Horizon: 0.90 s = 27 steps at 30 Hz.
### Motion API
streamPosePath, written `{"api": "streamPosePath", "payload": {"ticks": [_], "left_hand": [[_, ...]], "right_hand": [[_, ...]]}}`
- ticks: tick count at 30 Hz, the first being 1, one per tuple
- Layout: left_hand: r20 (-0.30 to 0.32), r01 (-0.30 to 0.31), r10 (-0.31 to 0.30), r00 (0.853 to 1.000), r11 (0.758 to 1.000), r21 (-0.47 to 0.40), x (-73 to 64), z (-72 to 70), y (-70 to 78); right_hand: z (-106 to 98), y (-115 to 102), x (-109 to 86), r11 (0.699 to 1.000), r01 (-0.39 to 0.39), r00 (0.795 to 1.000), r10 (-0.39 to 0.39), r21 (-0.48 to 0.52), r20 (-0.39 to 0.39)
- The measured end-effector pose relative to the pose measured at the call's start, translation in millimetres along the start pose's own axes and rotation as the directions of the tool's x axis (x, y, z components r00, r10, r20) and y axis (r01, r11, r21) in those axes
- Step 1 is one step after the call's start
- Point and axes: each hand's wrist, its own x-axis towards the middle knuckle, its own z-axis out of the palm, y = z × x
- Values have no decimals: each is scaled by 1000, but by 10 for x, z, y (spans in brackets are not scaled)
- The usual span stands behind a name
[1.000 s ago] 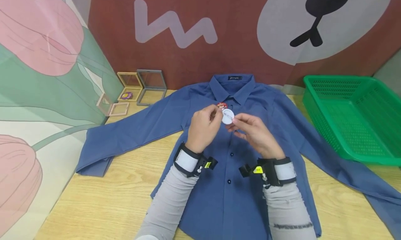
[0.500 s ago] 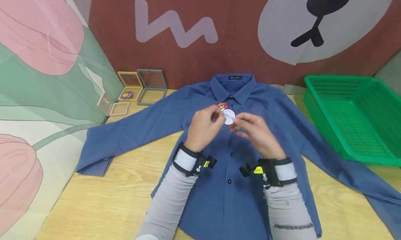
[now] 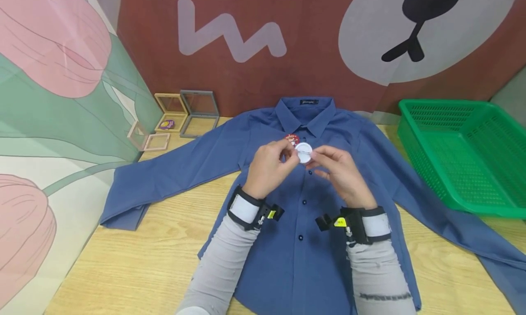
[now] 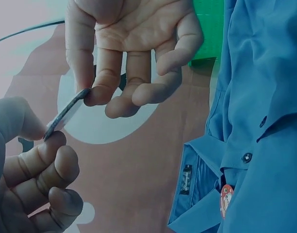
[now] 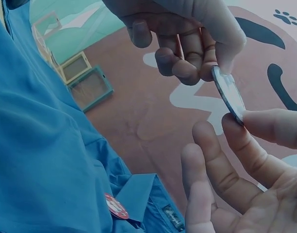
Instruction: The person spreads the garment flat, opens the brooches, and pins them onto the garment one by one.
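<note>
A round pin badge (image 3: 303,153) is held over the blue shirt (image 3: 271,242), its white back with the pin facing up to the head view. My left hand (image 3: 269,169) pinches its left edge between thumb and forefinger. On the opposite edge, thumb and forefinger of my right hand (image 3: 341,173) pinch it too. Both wrist views show the badge (image 4: 66,114) nearly edge-on between the two hands. Just behind it, a red badge (image 3: 292,139) lies on the shirt's chest below the collar, partly covered by my left fingers in the head view.
The shirt lies spread on a wooden table (image 3: 164,251), sleeves out to both sides. At the back left stand several small open frames; the yellow one (image 3: 170,102) has a purple badge (image 3: 166,124) in it. A green basket (image 3: 460,205) stands at the right, by a sleeve.
Both hands and the badge have shifted slightly to the right. The badge has turned a little, so its pin lies closer to level and more of the red badge shows.
</note>
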Motion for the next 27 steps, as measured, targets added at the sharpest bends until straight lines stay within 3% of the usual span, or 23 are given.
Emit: {"api": "streamPosePath", "payload": {"ticks": [4,8,13,16,23,27], "left_hand": [[19,-8,8,1000,1000,-17,9,8,-4],[57,-15,21,998,994,-112,18,25,-25],[87,-9,33,996,964,-265,18,44,-68],[92,-11,41,995,950,-312,16,42,-81],[108,-11,47,993,949,-316,12,23,-59],[116,-21,59,992,953,-301,14,28,-43]], "right_hand": [[-26,-17,-2,1000,16,1000,-16,-7,-22],[-47,-45,-29,999,39,998,-40,-18,-48],[-47,-84,-75,996,79,994,-82,-40,-70],[-28,-107,-99,991,117,988,-123,-67,-93],[54,-150,-137,953,190,970,-220,-236,-104],[105,-154,-128,951,193,969,-223,-240,-105]]}}
